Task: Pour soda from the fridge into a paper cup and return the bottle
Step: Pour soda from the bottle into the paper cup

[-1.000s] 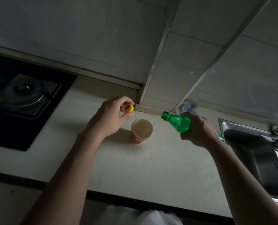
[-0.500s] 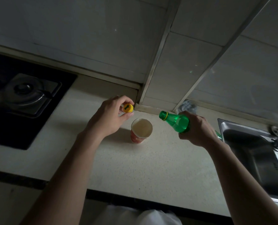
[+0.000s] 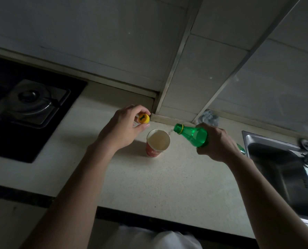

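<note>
While your right hand wraps its fingers closed around the body of the green soda bottle, the bottle lies tilted nearly flat, its open mouth pointing left toward the paper cup and stopping just short of the rim. Your left hand pinches the yellow cap between thumb and fingertips, just above and to the left of the cup. Below and between both sets of fingers, the red-sided cup stands upright on the pale countertop, holding pale liquid.
</note>
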Demonstrator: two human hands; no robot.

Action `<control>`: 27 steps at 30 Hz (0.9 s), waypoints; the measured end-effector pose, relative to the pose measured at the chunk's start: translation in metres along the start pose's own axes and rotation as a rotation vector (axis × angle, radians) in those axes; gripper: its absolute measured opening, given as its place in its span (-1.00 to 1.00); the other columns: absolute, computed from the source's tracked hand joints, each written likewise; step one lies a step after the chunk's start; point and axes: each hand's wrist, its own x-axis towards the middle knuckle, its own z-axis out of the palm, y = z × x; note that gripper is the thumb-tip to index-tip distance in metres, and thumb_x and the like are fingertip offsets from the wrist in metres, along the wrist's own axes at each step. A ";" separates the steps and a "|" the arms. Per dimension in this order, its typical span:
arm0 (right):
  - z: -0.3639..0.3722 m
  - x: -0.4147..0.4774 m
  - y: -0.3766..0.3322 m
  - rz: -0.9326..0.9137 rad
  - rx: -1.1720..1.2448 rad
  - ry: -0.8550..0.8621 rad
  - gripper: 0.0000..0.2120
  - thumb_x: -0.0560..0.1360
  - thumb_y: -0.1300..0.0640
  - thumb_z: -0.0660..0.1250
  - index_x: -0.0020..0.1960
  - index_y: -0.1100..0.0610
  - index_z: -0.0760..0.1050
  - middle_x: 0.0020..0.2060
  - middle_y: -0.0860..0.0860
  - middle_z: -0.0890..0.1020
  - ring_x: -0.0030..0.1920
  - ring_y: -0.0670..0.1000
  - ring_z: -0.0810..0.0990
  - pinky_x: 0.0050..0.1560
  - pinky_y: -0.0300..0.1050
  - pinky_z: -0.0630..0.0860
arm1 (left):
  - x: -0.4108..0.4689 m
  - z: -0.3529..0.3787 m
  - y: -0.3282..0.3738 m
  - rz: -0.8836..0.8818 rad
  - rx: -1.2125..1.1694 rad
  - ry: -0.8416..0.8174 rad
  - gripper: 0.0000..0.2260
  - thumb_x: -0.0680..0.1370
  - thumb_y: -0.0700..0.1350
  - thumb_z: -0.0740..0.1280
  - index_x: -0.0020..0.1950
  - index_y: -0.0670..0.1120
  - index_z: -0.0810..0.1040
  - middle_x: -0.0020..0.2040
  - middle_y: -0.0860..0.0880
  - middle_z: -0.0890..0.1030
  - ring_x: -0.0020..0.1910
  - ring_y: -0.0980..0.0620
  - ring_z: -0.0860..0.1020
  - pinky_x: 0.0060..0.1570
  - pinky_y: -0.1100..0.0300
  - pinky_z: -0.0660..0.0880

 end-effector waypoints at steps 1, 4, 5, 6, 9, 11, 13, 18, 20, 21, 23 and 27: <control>0.000 0.000 -0.001 0.001 0.000 0.001 -0.31 0.29 0.14 0.58 0.36 0.02 0.41 0.03 0.08 0.64 -0.14 -0.01 0.51 -0.16 -0.16 0.42 | 0.000 0.000 0.000 0.001 -0.002 0.000 -0.73 0.52 -0.05 0.44 0.19 0.02 0.53 0.13 0.06 0.57 0.03 0.12 0.57 0.00 0.18 0.58; -0.002 0.000 -0.003 0.004 -0.001 -0.002 -0.31 0.28 0.12 0.58 0.35 0.00 0.41 0.04 0.06 0.64 -0.12 -0.02 0.50 -0.13 -0.13 0.46 | 0.001 0.000 0.001 0.009 0.002 -0.005 -0.73 0.51 -0.05 0.44 0.19 0.03 0.52 0.12 0.08 0.56 0.03 0.12 0.57 0.00 0.18 0.58; -0.002 0.000 -0.003 0.009 0.000 -0.006 -0.31 0.28 0.12 0.58 0.35 0.00 0.41 0.04 0.06 0.64 -0.12 -0.02 0.50 -0.12 -0.13 0.46 | 0.002 0.000 0.002 0.010 0.003 -0.007 -0.73 0.51 -0.05 0.44 0.19 0.03 0.52 0.13 0.08 0.56 0.03 0.12 0.57 0.00 0.17 0.58; -0.003 0.000 -0.003 0.014 0.003 -0.011 -0.31 0.28 0.12 0.58 0.35 0.00 0.41 0.04 0.05 0.63 -0.11 -0.02 0.50 -0.13 -0.13 0.45 | 0.002 0.000 0.002 0.010 0.004 -0.008 -0.73 0.51 -0.05 0.44 0.19 0.03 0.52 0.13 0.08 0.56 0.03 0.12 0.57 0.00 0.16 0.58; -0.004 0.000 -0.005 0.015 -0.001 -0.016 -0.31 0.29 0.12 0.57 0.36 0.00 0.40 0.05 0.06 0.63 -0.11 -0.02 0.49 -0.14 -0.13 0.43 | 0.004 0.000 0.003 0.011 0.011 -0.012 -0.73 0.52 -0.05 0.44 0.19 0.03 0.52 0.12 0.07 0.57 0.01 0.13 0.56 -0.03 0.21 0.56; -0.003 0.001 -0.006 0.015 -0.005 -0.012 -0.31 0.29 0.12 0.57 0.36 0.00 0.40 0.05 0.06 0.63 -0.12 -0.02 0.48 -0.16 -0.13 0.43 | 0.005 -0.001 0.004 0.010 0.017 -0.016 -0.73 0.52 -0.05 0.44 0.20 0.03 0.52 0.12 0.07 0.56 0.00 0.15 0.55 -0.07 0.27 0.53; -0.003 0.001 -0.005 0.015 -0.009 -0.014 -0.31 0.28 0.12 0.57 0.36 -0.01 0.40 0.05 0.06 0.63 -0.12 -0.03 0.48 -0.17 -0.14 0.42 | 0.005 0.000 0.005 0.008 0.019 -0.019 -0.73 0.52 -0.05 0.44 0.20 0.03 0.52 0.12 0.07 0.56 -0.02 0.16 0.55 -0.06 0.27 0.53; -0.006 0.001 -0.008 0.031 -0.007 -0.018 -0.29 0.28 0.12 0.57 0.37 -0.03 0.39 0.07 0.06 0.63 -0.10 -0.02 0.48 -0.10 -0.09 0.50 | 0.007 0.002 0.004 0.009 0.023 -0.022 -0.74 0.51 -0.05 0.44 0.18 0.03 0.53 0.10 0.08 0.56 -0.05 0.21 0.53 -0.10 0.32 0.48; -0.007 0.001 -0.009 0.034 0.001 -0.018 -0.29 0.29 0.12 0.56 0.38 -0.03 0.38 0.09 0.06 0.62 -0.08 -0.03 0.48 -0.08 -0.08 0.51 | 0.008 0.002 0.004 0.014 0.026 -0.023 -0.76 0.51 -0.04 0.45 0.16 0.03 0.54 0.08 0.08 0.56 -0.05 0.21 0.54 -0.11 0.31 0.51; -0.007 0.001 -0.009 0.033 0.005 -0.017 -0.29 0.29 0.12 0.56 0.38 -0.03 0.38 0.10 0.06 0.62 -0.08 -0.03 0.47 -0.09 -0.09 0.49 | 0.008 0.002 0.004 0.016 0.028 -0.019 -0.76 0.51 -0.03 0.45 0.14 0.03 0.55 0.07 0.08 0.56 -0.06 0.21 0.54 -0.11 0.29 0.53; -0.007 0.001 -0.009 0.031 0.006 -0.016 -0.30 0.29 0.12 0.56 0.38 -0.03 0.38 0.10 0.05 0.62 -0.08 -0.04 0.46 -0.12 -0.13 0.43 | 0.008 0.003 0.003 0.018 0.034 -0.003 -0.78 0.50 -0.01 0.46 0.11 0.04 0.55 0.02 0.09 0.56 -0.08 0.22 0.54 -0.10 0.23 0.57; -0.008 0.002 -0.009 0.037 0.011 -0.011 -0.30 0.29 0.12 0.56 0.37 -0.05 0.39 0.09 0.03 0.62 -0.09 -0.04 0.47 -0.14 -0.16 0.39 | 0.009 0.004 0.003 0.007 0.036 -0.003 -0.79 0.49 -0.01 0.46 0.10 0.04 0.57 0.01 0.07 0.55 -0.07 0.22 0.54 -0.08 0.20 0.57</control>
